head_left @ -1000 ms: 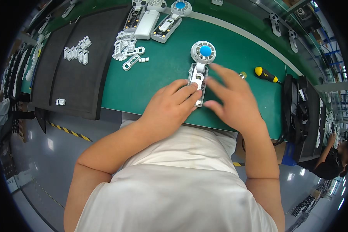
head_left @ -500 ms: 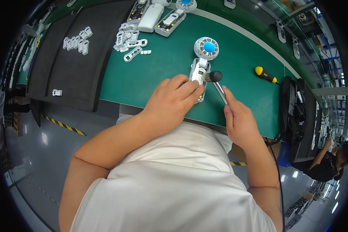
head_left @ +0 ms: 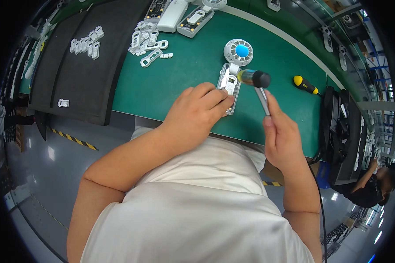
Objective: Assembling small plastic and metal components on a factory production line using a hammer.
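Note:
On the green table in front of me lies a white device (head_left: 228, 81) with an open, see-through body. Its round vented head (head_left: 238, 52) has a blue centre and points away from me. My left hand (head_left: 199, 107) holds the near end of the body, fingertips pressed on a white cover piece (head_left: 231, 81) set in it. In my right hand (head_left: 284, 138) is a small mallet (head_left: 262, 79), gripped by its metal handle. The mallet's black face points right and its yellowish, blurred face left, just above the body's right side. The left fingertips partly hide the near end.
White cover pieces (head_left: 150, 58) lie heaped at the far left of the table, near similar devices (head_left: 195, 21). A black mat (head_left: 74, 74) at left carries several small white parts. To the right are a yellow-black screwdriver (head_left: 306, 84), a black bag-like item (head_left: 333, 120) and a co-worker (head_left: 377, 186).
The mallet has lifted off the white piece and moved right with my right hand. My left hand stays on the device. The whole view has shifted slightly.

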Tool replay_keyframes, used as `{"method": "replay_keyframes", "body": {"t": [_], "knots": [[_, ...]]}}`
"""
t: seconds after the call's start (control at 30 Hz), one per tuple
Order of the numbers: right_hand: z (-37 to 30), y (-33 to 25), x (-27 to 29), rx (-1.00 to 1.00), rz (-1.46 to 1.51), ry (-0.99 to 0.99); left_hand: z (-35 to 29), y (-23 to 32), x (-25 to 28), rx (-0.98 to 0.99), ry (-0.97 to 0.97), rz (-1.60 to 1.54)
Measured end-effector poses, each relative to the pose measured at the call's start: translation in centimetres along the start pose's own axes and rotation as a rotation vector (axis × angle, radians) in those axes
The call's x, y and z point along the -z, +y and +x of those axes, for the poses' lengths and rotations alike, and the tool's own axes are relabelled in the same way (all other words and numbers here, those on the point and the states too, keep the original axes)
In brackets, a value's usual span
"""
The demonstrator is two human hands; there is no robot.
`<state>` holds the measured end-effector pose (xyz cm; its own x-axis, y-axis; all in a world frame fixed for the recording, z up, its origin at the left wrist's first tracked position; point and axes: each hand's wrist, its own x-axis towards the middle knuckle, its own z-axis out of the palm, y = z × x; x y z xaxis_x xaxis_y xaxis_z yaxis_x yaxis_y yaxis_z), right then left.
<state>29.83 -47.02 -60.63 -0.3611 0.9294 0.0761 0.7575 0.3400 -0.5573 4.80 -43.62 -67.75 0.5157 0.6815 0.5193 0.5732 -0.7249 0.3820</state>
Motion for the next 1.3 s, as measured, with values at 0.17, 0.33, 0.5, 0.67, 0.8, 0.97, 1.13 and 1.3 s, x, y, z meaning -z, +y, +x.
{"method": "replay_keyframes", "body": {"t": [0.17, 0.33, 0.5, 0.67, 0.8, 0.97, 1.13, 1.3], "knots": [[-0.1, 0.3, -0.9, 0.075, 0.096, 0.119, -0.2, -0.1, -0.2, -0.004, 0.028, -0.039], [1.3, 1.0, -1.7, 0.032, -0.055, -0.083, 0.0, -0.2, -0.1, -0.017, -0.001, -0.001], [-0.2, 0.3, 0.2, -0.04, 0.077, 0.053, 0.4, -0.1, 1.0, 0.021, -0.066, -0.04], [-1.2, 1.2, -0.4, -0.186, 0.126, 0.008, 1.6, -1.3, 1.5, 0.073, -0.032, -0.18], [-1.4, 1.3, -0.8, -0.15, 0.093, -0.009, 1.9, -1.9, 1.4, 0.152, -0.074, -0.228], [-0.5, 1.1, -0.4, -0.112, 0.068, -0.028, 1.8, -2.1, 0.7, 0.193, -0.044, -0.294], [1.2, 1.4, -0.6, -0.1, 0.042, -0.007, 1.8, -2.1, 1.1, 0.054, 0.024, -0.191], [2.2, 2.3, -1.9, 0.025, 0.01, 0.037, 1.3, -1.6, 0.5, -0.069, -0.012, -0.084]]}}
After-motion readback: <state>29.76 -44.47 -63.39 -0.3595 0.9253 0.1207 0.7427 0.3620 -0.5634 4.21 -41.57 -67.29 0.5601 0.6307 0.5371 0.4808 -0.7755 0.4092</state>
